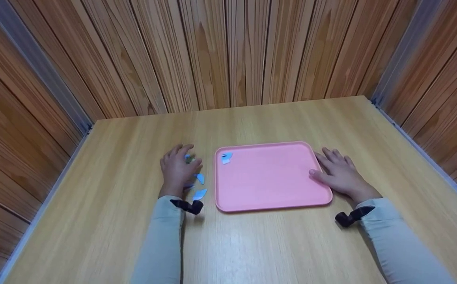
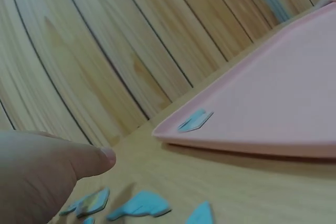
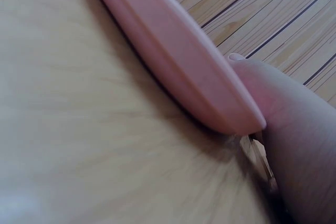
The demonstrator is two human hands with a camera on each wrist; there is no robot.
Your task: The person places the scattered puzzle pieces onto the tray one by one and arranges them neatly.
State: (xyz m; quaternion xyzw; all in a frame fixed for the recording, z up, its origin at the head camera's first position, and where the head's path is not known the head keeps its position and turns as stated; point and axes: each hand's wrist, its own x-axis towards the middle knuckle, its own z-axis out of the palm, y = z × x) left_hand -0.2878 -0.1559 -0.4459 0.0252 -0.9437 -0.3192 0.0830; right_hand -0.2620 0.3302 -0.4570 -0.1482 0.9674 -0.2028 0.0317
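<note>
My left hand (image 1: 177, 169) hovers palm down over a small group of flat blue pieces (image 1: 200, 194) on the table, left of the tray. Its fingers bend loosely, and the thumb reaches out above the pieces in the left wrist view. One piece there, a patterned piece (image 2: 93, 203), has yellowish marks; the hand partly hides the group in the head view. At the right side of a pink tray (image 1: 271, 177), my right hand (image 1: 340, 175) lays its thumb over the rim, with its other fingers spread outside. Small blue-and-white pieces (image 1: 227, 156) lie in the tray's far left corner.
The light wooden table (image 1: 252, 244) is enclosed by wood-panelled walls (image 1: 212, 55) at the back and both sides. Metal-grey strips run along the corners. Black wrist cameras (image 1: 192, 206) are strapped over both sleeves.
</note>
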